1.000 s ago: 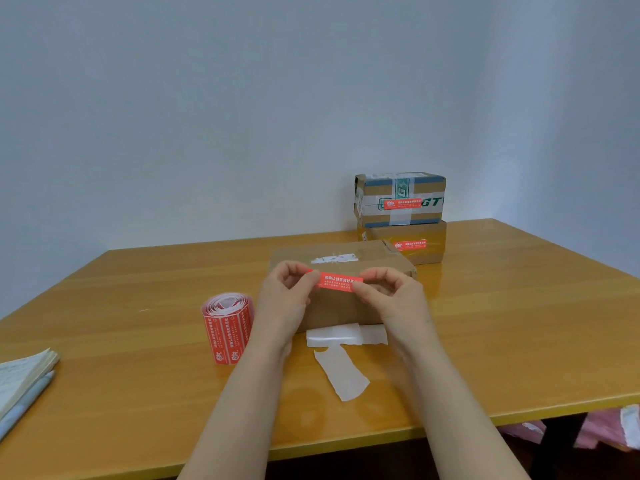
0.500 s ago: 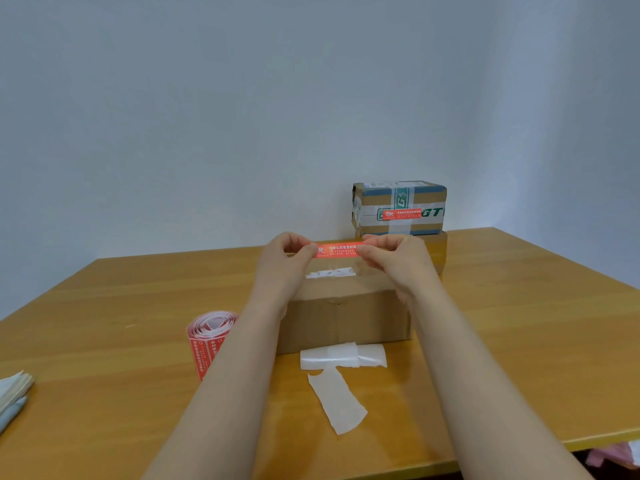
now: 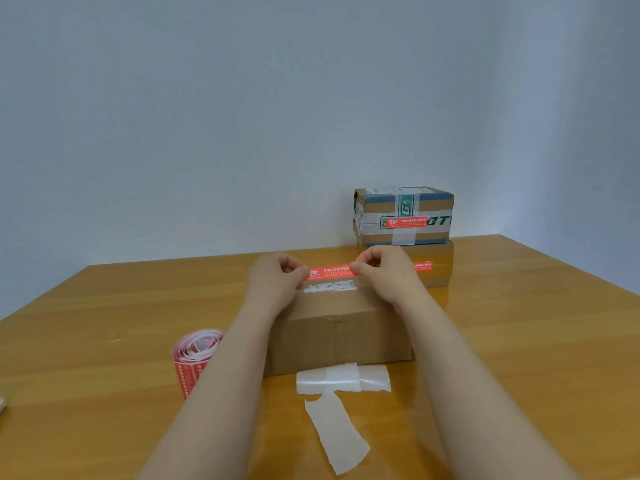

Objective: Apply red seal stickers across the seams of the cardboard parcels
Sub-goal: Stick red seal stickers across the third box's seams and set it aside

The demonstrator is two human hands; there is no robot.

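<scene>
**Land the seal flat and square across the top seam**

Worktop (image 3: 104,341) carries it all. The plain parcel (image 3: 339,337) sits centre, long side toward the person, with no seal on it that I can see. The top seam is hard to make out from this angle.

At back right, the upper parcel (image 3: 403,216) and the lower parcel (image 3: 436,268) each carry a red seal, so I judge those done.

Left hand (image 3: 273,282) and right hand (image 3: 384,275) are over the far part of the plain parcel's top. The fingers of each pinch one end of the sticker.

Sticker roll (image 3: 194,358) stands left of the parcel, and the backing strips (image 3: 341,381) lie in front of it.

The red sticker (image 3: 330,270) is stretched level between the hands, just above the top face. I cannot tell if it touches.

A torn white patch (image 3: 329,287) lies just beneath it.

Advice:
- hold it taut
- set it square across the seam, half on each flap
- touch down the middle first, then wipe outward
- release each end last
- the torn patch likely grips poorly, so press hard there
</scene>
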